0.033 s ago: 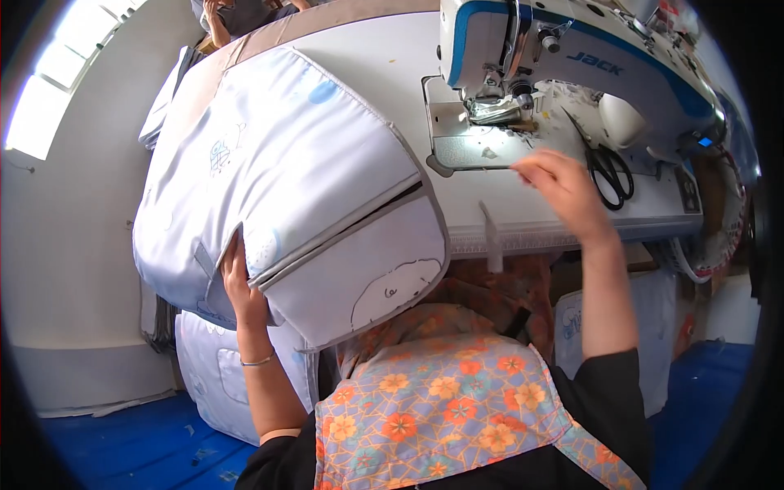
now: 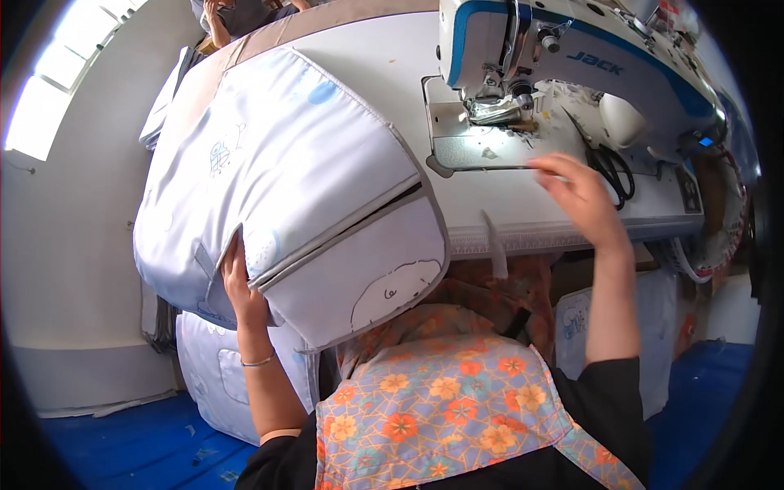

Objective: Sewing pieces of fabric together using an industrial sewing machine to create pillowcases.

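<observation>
A large white padded fabric piece (image 2: 302, 155) with grey binding, blue prints and a zipped or slit pocket lies over the table's left part and hangs over the front edge. My left hand (image 2: 243, 286) grips it at a bound opening near its lower left side; the fingertips are hidden in the fold. Above the table's front edge, my right hand (image 2: 576, 196) is raised with fingers apart and nothing visible in them. To its left, a thin pale strip (image 2: 496, 245) hangs at the table edge. Black scissors (image 2: 611, 173) lie just behind the right hand.
The sewing machine (image 2: 572, 61) stands at the back right, its lit needle plate (image 2: 482, 151) strewn with scraps. More printed fabric pieces (image 2: 214, 359) hang below the table. A patterned apron (image 2: 441, 400) covers my lap. Another person (image 2: 233, 16) sits at the far left.
My right hand has shifted slightly right, and its fingers have spread. The pale strip has slipped a little lower at the table edge. The left hand and padded fabric have not moved.
</observation>
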Demonstrator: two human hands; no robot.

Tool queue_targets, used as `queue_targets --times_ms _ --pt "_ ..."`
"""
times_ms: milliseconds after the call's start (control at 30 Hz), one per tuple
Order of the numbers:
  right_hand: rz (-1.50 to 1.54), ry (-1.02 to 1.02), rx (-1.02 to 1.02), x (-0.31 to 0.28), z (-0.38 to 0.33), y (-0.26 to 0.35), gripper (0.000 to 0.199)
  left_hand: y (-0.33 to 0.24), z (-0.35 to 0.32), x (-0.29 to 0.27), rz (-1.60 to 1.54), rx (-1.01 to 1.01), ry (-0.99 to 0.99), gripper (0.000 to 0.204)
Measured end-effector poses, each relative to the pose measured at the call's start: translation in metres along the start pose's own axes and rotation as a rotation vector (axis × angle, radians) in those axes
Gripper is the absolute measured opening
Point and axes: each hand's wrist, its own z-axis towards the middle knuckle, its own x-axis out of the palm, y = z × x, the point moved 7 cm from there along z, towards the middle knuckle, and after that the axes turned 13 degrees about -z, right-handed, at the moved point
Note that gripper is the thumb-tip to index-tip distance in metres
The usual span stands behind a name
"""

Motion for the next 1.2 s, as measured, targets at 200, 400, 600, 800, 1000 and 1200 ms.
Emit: queue_targets --times_ms 200,400,600,800,1000,1200 --pt "-0.772 -0.402 0.196 -0.083 -0.074 -0.086 0.029 -0.005 0.007 0.006 -0.096 -0.034 -0.035 0.056" --pt "-0.521 -0.143 0.227 -0.088 -0.059 -0.100 0.064 0.049 0.001 0.006 -0.171 -0.045 0.036 0.049" --pt "-0.378 0.088 -0.013 -0.061 -0.031 -0.026 0.066 0.101 -0.007 0.003 -0.352 -0.117 0.113 0.046" --pt "-0.473 0.126 0.194 -0.072 -0.055 -0.059 0.066 0.093 -0.010 -0.020 -0.245 -0.077 0.173 0.046" --pt "-0.409 0.110 -0.104 -0.081 -0.053 -0.017 0.069 0.073 -0.036 -0.037 -0.136 -0.050 0.185 0.046" --pt "-0.585 0.064 -0.334 -0.036 0.012 0.037 0.056 0.066 -0.038 -0.020 -0.112 -0.010 0.201 0.046"
